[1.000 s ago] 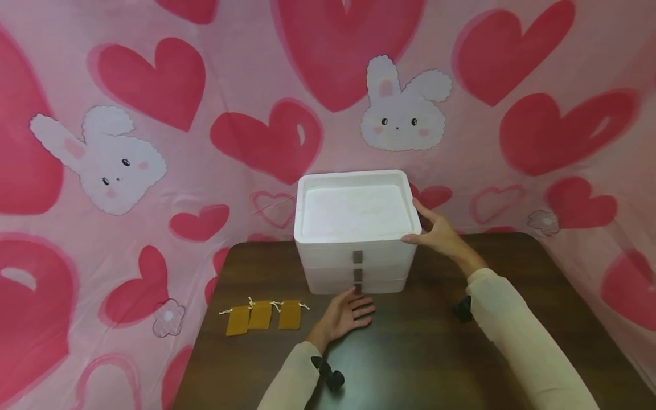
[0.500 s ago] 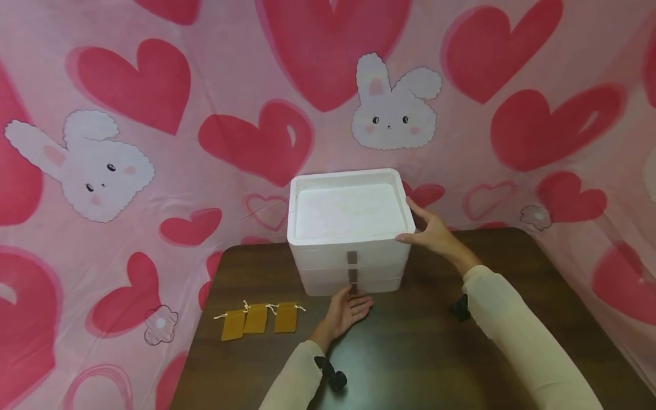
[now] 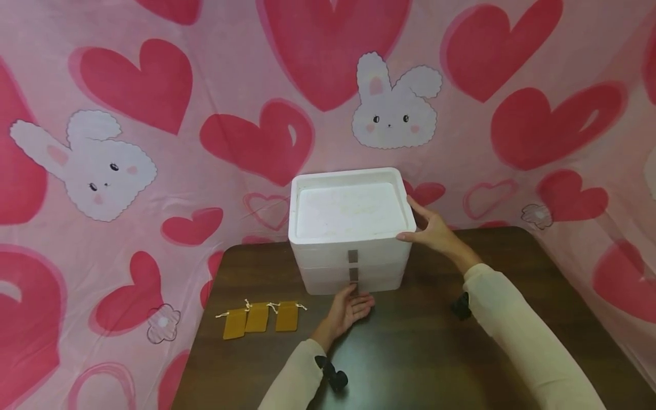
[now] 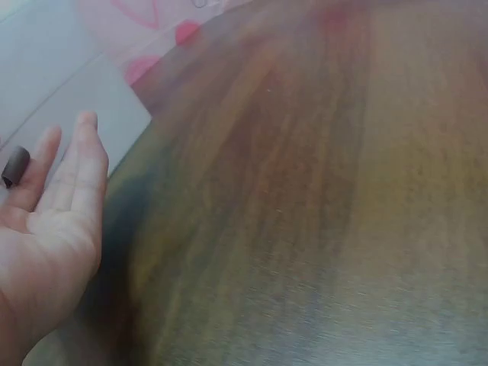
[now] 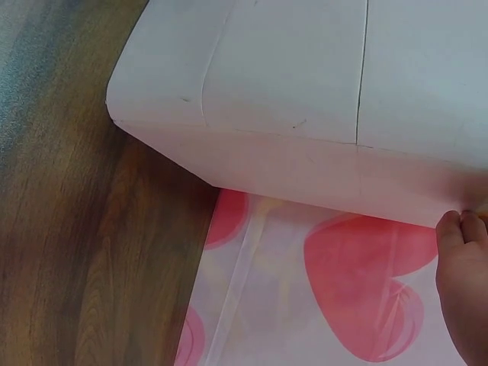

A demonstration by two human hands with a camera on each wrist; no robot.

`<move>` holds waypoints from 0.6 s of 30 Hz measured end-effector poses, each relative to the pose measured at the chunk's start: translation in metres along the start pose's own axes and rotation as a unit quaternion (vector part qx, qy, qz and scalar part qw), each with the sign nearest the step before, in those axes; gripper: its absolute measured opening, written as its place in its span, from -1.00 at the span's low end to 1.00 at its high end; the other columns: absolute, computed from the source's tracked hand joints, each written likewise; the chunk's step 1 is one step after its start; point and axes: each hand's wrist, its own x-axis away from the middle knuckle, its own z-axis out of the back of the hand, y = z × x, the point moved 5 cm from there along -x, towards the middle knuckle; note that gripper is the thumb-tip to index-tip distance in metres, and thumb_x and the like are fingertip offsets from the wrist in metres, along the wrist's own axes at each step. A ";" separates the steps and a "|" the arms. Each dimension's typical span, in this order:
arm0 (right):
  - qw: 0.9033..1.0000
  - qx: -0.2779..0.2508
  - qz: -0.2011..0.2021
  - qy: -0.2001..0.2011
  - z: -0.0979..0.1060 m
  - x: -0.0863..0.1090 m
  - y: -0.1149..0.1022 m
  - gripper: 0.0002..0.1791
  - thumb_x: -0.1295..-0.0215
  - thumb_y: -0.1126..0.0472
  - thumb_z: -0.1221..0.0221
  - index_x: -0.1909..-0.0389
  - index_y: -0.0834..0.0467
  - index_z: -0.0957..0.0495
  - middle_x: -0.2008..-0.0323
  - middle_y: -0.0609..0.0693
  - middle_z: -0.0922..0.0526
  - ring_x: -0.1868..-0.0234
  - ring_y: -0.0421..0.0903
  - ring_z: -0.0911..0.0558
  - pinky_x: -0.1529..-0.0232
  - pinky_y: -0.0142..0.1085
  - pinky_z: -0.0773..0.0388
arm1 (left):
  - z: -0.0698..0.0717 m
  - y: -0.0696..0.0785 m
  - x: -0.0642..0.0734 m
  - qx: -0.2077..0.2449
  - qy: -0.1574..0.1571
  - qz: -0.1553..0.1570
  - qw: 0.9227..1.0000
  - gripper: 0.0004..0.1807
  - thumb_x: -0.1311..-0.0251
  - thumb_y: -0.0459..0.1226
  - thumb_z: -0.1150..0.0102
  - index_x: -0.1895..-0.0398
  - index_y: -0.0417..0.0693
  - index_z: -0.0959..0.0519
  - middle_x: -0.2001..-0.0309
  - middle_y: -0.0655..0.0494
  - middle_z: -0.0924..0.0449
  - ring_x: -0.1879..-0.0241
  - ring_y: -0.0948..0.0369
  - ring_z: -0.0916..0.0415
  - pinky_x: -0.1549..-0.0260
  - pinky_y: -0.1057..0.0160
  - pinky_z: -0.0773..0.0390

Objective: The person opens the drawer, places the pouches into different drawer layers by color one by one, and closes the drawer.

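A white box-like drawer unit (image 3: 328, 259) stands on the table, with a raised rim around its top. Dark pull tabs (image 3: 352, 256) run one above another down its front. My left hand (image 3: 348, 310) is low at the front, palm turned up and fingers extended, its uppermost digit right at the lowest tab. In the left wrist view that dark tab (image 4: 17, 166) overlaps one of the digits. My right hand (image 3: 435, 230) grips the unit's upper right edge, thumb on the front corner and fingers along the side. In the right wrist view its curled fingertips (image 5: 451, 227) meet the edge.
Several small mustard-yellow drawstring pouches (image 3: 286, 316) lie in a row on the dark wooden table (image 3: 410, 359), left of the unit. A pink cloth (image 3: 230, 68) printed with hearts and rabbits hangs behind. Black wrist cameras (image 3: 333, 376) sit on both sleeves.
The head view has shifted slightly, so everything appears a little further left. The left-hand fingers have drawn closer together near the lowest tab. The right hand keeps its grip.
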 end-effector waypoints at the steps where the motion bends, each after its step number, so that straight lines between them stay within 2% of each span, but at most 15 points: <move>1: 1.000 0.001 0.001 0.000 0.000 0.000 0.000 0.16 -0.14 0.44 -0.40 -0.62 0.16 0.13 -0.64 0.15 0.01 -0.53 0.21 -0.21 -0.23 -0.62 -0.40 | -0.001 0.001 0.000 -0.001 -0.004 -0.001 1.000 -0.38 -0.50 -0.01 0.19 -0.22 -0.42 -0.43 -0.09 -0.15 -0.69 0.11 0.28 -0.70 0.09 0.39 -0.68; 4: 1.000 0.002 0.004 -0.002 -0.001 -0.001 0.001 0.15 -0.13 0.45 -0.40 -0.62 0.18 0.12 -0.63 0.17 0.01 -0.54 0.23 -0.21 -0.23 -0.61 -0.41 | -0.003 0.005 0.001 -0.006 -0.017 -0.008 1.000 -0.33 -0.49 -0.01 0.15 -0.34 -0.45 -0.33 -0.16 -0.18 -0.66 0.09 0.29 -0.69 0.04 0.39 -0.67; 10: 1.000 0.009 -0.008 -0.005 -0.002 0.000 0.000 0.14 -0.16 0.40 -0.40 -0.63 0.13 0.12 -0.64 0.14 0.00 -0.56 0.22 -0.19 -0.32 -0.47 -0.38 | -0.004 0.009 0.001 0.017 -0.036 -0.041 0.998 -0.46 -0.50 -0.04 0.04 -0.22 -0.36 -0.44 0.01 -0.04 -0.73 0.06 0.28 -0.71 0.02 0.37 -0.69; 15: 1.000 0.016 -0.015 -0.001 0.000 0.001 -0.002 0.14 -0.18 0.38 -0.40 -0.63 0.10 0.12 -0.64 0.11 0.01 -0.57 0.20 -0.19 -0.36 -0.38 -0.36 | -0.003 0.006 -0.006 0.016 -0.006 -0.036 0.999 -0.51 -0.59 -0.13 0.18 -0.30 -0.38 -0.36 -0.03 0.02 -0.69 0.01 0.30 -0.68 -0.04 0.35 -0.67; 18: 1.000 0.017 -0.012 -0.001 0.001 0.001 -0.003 0.14 -0.17 0.39 -0.39 -0.63 0.11 0.13 -0.64 0.11 0.01 -0.57 0.20 -0.20 -0.34 -0.42 -0.37 | -0.003 0.004 -0.010 0.021 0.002 -0.031 0.999 -0.52 -0.63 -0.19 0.24 -0.35 -0.40 -0.31 -0.02 0.04 -0.69 0.02 0.31 -0.68 -0.05 0.33 -0.67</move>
